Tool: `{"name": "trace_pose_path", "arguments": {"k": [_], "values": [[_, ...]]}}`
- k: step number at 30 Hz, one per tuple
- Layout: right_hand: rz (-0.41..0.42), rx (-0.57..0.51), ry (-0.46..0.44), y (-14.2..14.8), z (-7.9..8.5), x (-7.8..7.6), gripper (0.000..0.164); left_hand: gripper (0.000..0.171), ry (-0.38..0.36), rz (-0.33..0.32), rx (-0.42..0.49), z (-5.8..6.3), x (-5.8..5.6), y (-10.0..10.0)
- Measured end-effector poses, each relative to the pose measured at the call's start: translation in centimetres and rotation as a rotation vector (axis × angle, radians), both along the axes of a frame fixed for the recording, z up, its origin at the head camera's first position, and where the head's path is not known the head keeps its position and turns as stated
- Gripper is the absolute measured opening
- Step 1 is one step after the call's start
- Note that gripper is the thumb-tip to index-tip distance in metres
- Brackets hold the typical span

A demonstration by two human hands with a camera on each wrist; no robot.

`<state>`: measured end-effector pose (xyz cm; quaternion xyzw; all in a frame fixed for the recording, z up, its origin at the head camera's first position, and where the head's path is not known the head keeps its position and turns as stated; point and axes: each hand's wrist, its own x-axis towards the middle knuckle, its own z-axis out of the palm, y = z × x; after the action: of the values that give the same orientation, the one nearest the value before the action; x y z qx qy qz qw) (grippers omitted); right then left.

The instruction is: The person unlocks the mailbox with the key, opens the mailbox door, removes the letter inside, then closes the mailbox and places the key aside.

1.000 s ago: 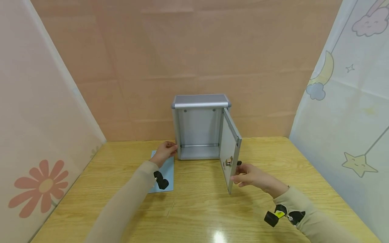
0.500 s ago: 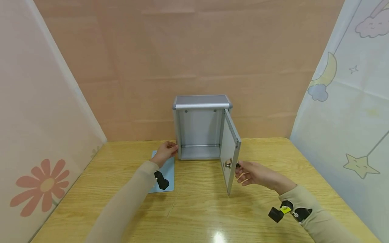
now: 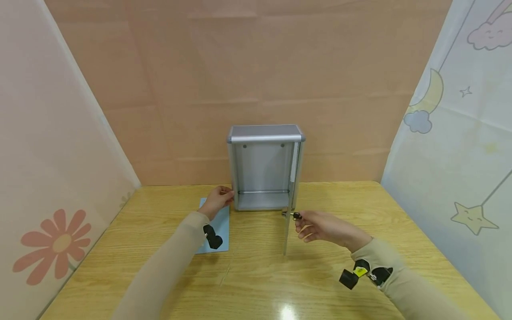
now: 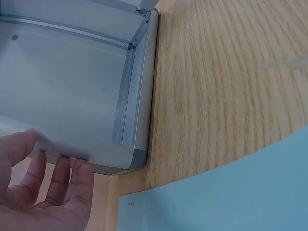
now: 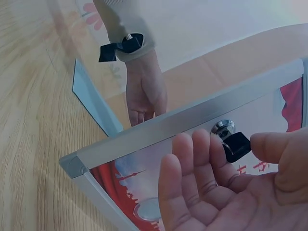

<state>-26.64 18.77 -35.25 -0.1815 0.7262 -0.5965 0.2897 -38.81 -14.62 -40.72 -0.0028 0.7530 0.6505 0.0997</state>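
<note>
A silver metal box [image 3: 265, 133] stands upright at the back of the table, its interior showing through the open front. My left hand [image 3: 216, 202] grips its left side wall, thumb over the front edge and fingers behind, as the left wrist view shows. The hinged door [image 5: 144, 132] juts out from the box's right side, almost edge-on in the head view. A black-headed key [image 5: 237, 147] sits in the door's round lock [image 5: 223, 127]. My right hand [image 3: 326, 226] pinches the key between thumb and index finger, the other fingers loosely bent.
A light blue sheet [image 3: 218, 226] lies on the wooden table [image 3: 256, 284] left of the box, partly under my left wrist. Behind the box hangs an orange-pink backdrop [image 3: 192, 89]. Printed panels [image 3: 460, 155] border both sides.
My right hand has shifted from the door's outer edge to the key and pinches it. The door has swung left, partway toward the box. My left hand has stayed in place.
</note>
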Motion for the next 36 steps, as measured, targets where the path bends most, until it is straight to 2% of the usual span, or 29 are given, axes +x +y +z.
{"name": "trace_pose_path", "arguments": {"k": [14,25,31,36], "values": [[0.004,0.004,-0.055,-5.4,0.2,-2.0,0.041,0.033,0.002,-0.005,-0.02,0.0,0.1,0.1],[-0.089,-0.009,-0.102,-10.1,0.3,-4.5,0.045,0.031,-0.009,0.012,-0.035,0.2,0.2,0.2],[-0.172,-0.008,-0.138,-11.8,0.5,-5.8,0.051,0.031,-0.009,0.011,-0.036,-0.1,-0.1,-0.1],[-0.224,-0.047,-0.175,-13.0,0.3,-6.8,0.046,0.03,0.002,0.015,-0.03,-0.2,-0.2,-0.3]]}}
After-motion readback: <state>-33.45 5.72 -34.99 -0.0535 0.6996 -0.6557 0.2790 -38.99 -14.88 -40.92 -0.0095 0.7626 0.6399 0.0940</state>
